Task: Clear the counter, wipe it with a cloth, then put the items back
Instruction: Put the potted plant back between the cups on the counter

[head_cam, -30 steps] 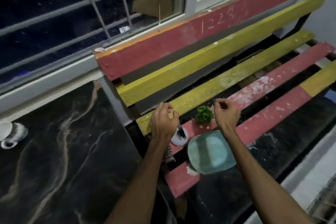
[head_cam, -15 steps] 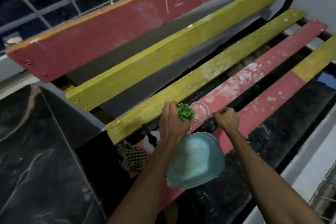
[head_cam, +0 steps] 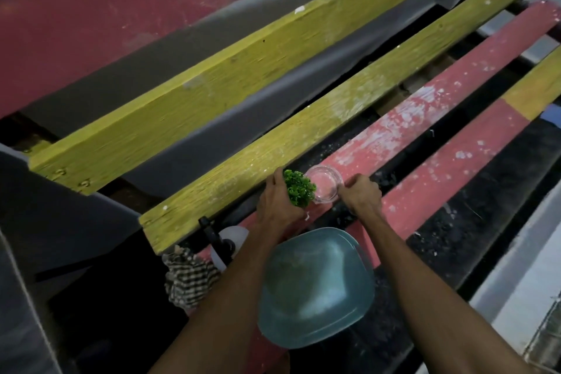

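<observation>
My left hand (head_cam: 277,203) grips a small green artificial plant (head_cam: 299,188) over the red slat of a painted bench (head_cam: 273,158). My right hand (head_cam: 361,194) pinches the rim of a small clear glass bowl (head_cam: 324,187) that sits right beside the plant. Nearer to me, a teal square plate (head_cam: 315,288) lies on the front slat between my forearms. A white spray bottle with a black nozzle (head_cam: 226,241) lies left of my left wrist. A checked cloth (head_cam: 189,279) hangs at the bench's left end.
The bench has a red and yellow backrest (head_cam: 151,18) and yellow and red seat slats with dark gaps between them. A dark marble counter (head_cam: 36,297) lies at the left. A pale floor edge (head_cam: 522,297) runs at the right.
The view has swung right and closer to the bench. My left hand has left the spray bottle and taken the green plant; my right hand now holds the clear bowl's rim.
</observation>
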